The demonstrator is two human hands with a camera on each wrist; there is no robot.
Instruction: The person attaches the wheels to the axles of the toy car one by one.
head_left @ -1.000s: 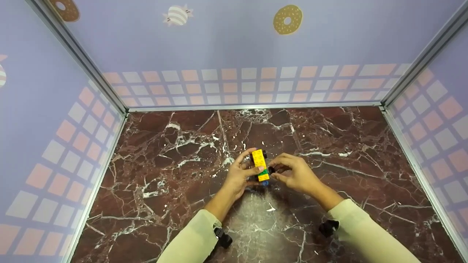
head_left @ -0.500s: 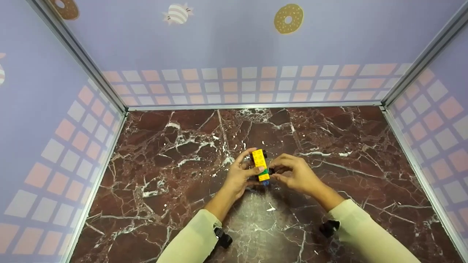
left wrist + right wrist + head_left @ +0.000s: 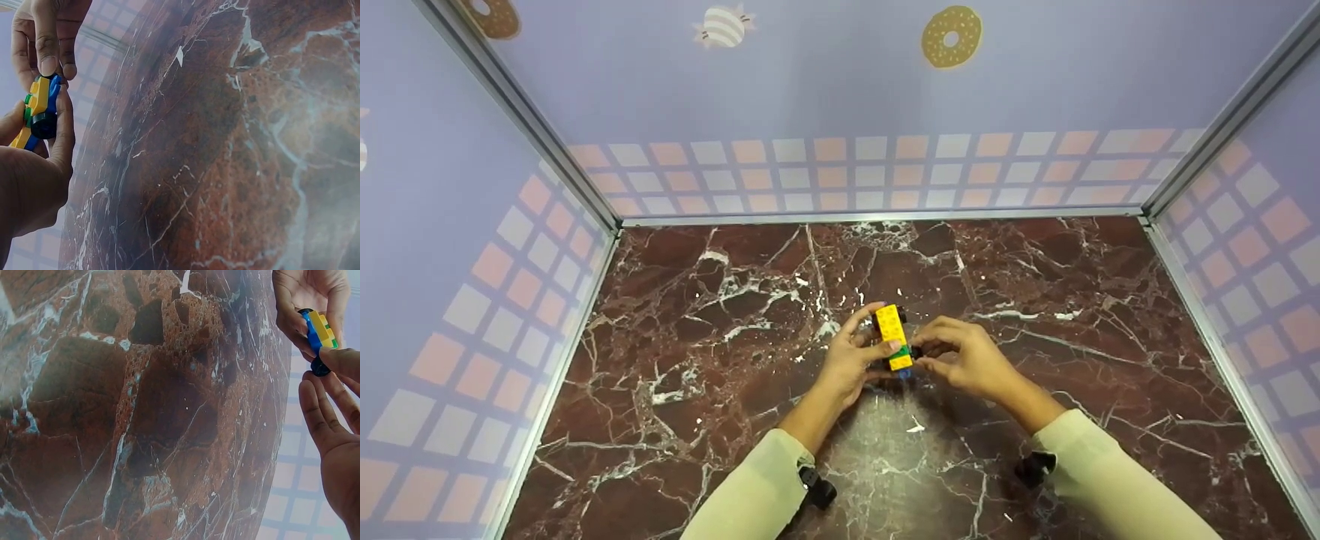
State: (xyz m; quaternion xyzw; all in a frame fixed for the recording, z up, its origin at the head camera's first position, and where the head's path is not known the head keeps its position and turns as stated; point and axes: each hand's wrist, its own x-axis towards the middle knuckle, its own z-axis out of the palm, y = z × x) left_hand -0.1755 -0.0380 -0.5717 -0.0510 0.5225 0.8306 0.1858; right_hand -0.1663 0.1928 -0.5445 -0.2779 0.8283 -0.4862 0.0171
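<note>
A small toy car [image 3: 889, 324] of yellow, green and blue building bricks is held above the table by my left hand [image 3: 844, 367]. The thumb lies across its top and the other fingers are round its far side and underside. On the car's right side, toward its near end, my right hand [image 3: 966, 358] pinches a black wheel [image 3: 320, 367] between thumb and fingers, against the blue base. Another black wheel [image 3: 43, 125] shows on the opposite side in the left wrist view. Whether the pinched wheel is fully seated cannot be seen.
Beneath both hands is a dark red marbled table [image 3: 720, 322] with white veins. Lilac panels [image 3: 847, 90] with a pink and white check pattern enclose it at the back, left and right. Metal strips [image 3: 810, 220] run along the table's edges.
Both hands stay nearly in place around the car. The right fingertips at the wheel have shifted only slightly, and the head view has tilted a little.
</note>
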